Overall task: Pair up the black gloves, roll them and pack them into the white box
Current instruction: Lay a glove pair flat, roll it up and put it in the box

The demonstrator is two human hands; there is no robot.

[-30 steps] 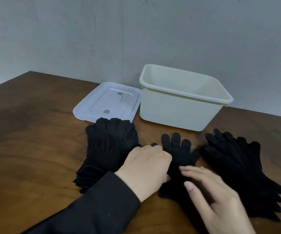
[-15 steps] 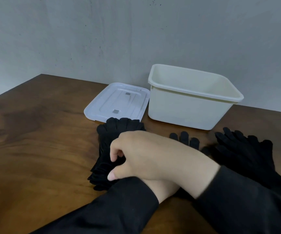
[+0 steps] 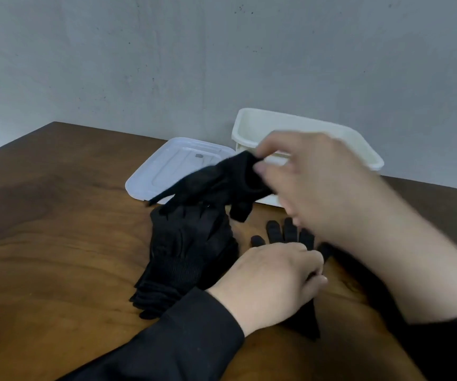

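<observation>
Wooden table [image 3: 56, 243] carries the white box [image 3: 252, 127], open against the wall with its lid [image 3: 161, 174] flat beside it and no glove visible inside, so packing is judged not yet begun. Half a second ago the right hand [image 3: 318, 182] reached across to the left stack of gloves [image 3: 186, 251]; it now pinches one glove [image 3: 221, 182] by the cuff, lifted above that stack, presumably to pair it with the single glove [image 3: 282, 232] pressed flat under the left hand [image 3: 274, 279]. Motion blur obscures the right fingers, and the right arm hides the other pile.
</observation>
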